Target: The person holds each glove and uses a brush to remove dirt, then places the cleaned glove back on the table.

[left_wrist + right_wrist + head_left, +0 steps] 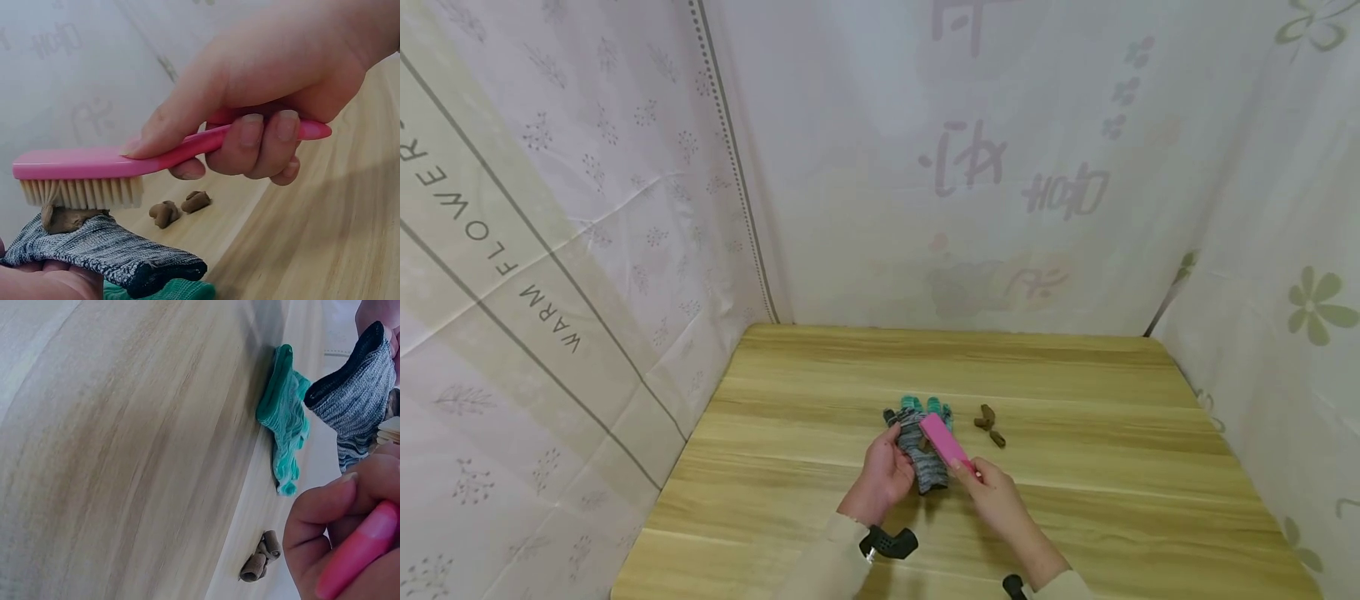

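My right hand (996,496) grips the handle of a pink brush (75,164), its thumb along the top of the neck. The brush's pale bristles (81,192) touch a brown, clay-like lump (72,220) on a grey knitted glove (119,250). My left hand (886,471) holds that glove above the table from beneath, thumb at its side; the fingers under it are partly hidden. Below lies a green glove (284,415), flat on the table and partly covered by the grey one in the head view.
Several brown lumps (988,419) lie on the wooden table (1075,392) to the right of the gloves. Printed curtains (865,167) hang behind the table and along both sides.
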